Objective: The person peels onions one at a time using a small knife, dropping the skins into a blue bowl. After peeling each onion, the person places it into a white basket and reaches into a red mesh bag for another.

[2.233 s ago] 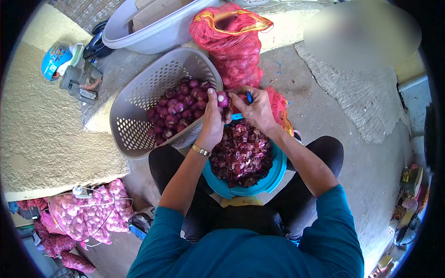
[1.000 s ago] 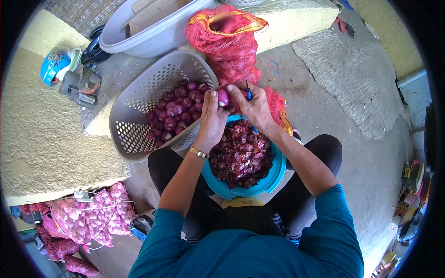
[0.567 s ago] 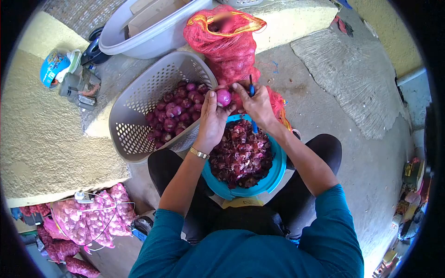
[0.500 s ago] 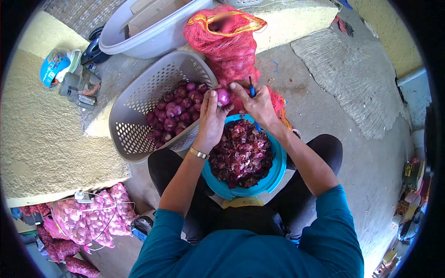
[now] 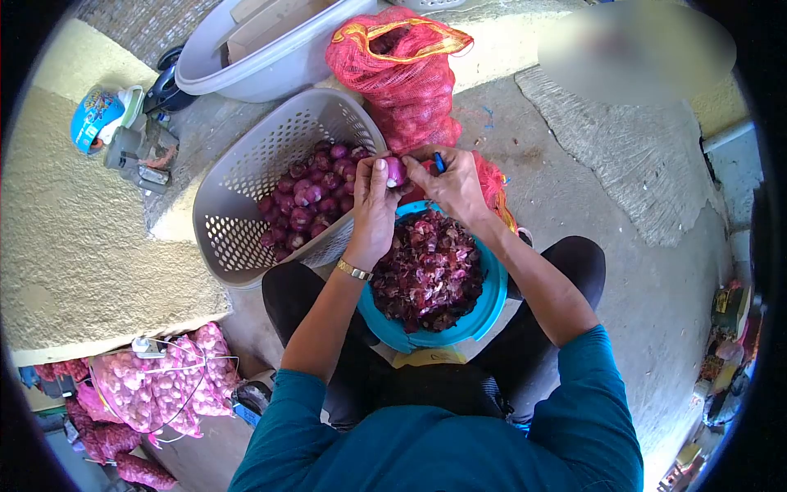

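A purple-red onion [image 5: 395,172] is held in the fingers of my left hand [image 5: 375,201], above the near rim of the crate. My right hand [image 5: 457,187] is closed around a small blue-handled knife [image 5: 440,162], its thumb and fingertips against the onion's right side. Most of the knife is hidden by the hand. Below both hands, between my legs, a turquoise basin [image 5: 497,291] is heaped with dark red onion skins [image 5: 428,275]. To the left, a grey perforated crate [image 5: 238,176] holds many onions [image 5: 305,197].
A red mesh sack [image 5: 410,98] full of onions stands beyond my hands, with another red mesh piece [image 5: 489,180] at its right. A large pale tub [image 5: 262,57] is behind the crate. Pink mesh sacks [image 5: 164,381] of bulbs lie at lower left.
My right hand has tilted and shifted slightly left against the onion, and less of the knife shows. The onion has turned a little in my left hand.
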A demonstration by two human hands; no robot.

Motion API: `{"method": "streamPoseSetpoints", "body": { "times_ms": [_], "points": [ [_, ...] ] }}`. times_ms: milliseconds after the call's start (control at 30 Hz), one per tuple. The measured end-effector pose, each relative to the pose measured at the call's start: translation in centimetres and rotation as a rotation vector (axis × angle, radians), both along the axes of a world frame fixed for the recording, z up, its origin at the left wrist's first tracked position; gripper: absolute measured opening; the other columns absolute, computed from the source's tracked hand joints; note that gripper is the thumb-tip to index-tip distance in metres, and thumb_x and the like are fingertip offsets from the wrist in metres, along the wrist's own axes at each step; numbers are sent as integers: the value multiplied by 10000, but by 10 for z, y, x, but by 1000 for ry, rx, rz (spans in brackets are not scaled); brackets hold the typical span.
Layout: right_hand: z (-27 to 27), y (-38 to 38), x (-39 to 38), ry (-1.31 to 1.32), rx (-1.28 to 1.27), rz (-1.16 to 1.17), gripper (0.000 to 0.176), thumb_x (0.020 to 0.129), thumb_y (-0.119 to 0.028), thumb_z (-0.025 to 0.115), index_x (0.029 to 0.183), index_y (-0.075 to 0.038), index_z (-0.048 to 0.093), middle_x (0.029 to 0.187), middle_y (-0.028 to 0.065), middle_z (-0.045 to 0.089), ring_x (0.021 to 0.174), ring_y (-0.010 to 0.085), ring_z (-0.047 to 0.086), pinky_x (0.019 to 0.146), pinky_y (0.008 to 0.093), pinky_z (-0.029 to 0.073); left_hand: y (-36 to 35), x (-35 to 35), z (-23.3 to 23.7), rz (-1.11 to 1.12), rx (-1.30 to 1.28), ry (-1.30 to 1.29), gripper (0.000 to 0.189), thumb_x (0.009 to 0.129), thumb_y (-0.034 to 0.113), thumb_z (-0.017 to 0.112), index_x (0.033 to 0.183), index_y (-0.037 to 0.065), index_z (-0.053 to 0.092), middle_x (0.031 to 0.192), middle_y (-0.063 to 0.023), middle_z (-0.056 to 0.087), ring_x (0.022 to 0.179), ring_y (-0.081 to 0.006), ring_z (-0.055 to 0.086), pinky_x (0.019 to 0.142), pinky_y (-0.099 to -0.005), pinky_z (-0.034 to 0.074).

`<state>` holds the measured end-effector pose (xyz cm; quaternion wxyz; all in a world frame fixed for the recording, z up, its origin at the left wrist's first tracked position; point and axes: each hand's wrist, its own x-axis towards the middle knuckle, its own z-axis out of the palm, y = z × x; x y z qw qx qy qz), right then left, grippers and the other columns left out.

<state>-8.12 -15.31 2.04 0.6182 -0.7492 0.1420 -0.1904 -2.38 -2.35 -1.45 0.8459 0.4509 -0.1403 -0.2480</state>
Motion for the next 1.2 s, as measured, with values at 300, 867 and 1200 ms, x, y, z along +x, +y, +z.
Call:
{"method": "streamPoseSetpoints", "body": {
  "times_ms": [300, 867, 1200],
  "points": [
    [-2, 0, 1, -55, -24, 6, 187, 874, -137, 714, 908, 47, 710, 641, 25, 625, 585, 52, 517, 512, 268, 443, 3, 3, 1, -20, -42, 30, 314, 1038, 357, 453, 1199, 94, 512, 1103, -33, 567, 1002, -137, 569, 867, -364, 527],
    [-6, 5, 1, -194, -68, 149, 166, 845, -82, 728, 953, 42, 713, 836, 117, 666, 665, 167, 622, 621, 307, 501, 8, 8, -2, -73, 46, 323, 544, 991, 586, 381, 1118, 85, 550, 1051, -35, 614, 1005, -160, 586, 916, -376, 463],
    [-12, 2, 1, -32, -2, -19, 147, 868, -112, 725, 934, 18, 708, 748, 52, 689, 683, 80, 612, 572, 259, 479, 7, 10, -21, -127, -117, 339, 523, 1016, 537, 356, 1155, 82, 571, 1113, -37, 627, 1037, -165, 568, 971, -372, 431]
  ]
}}
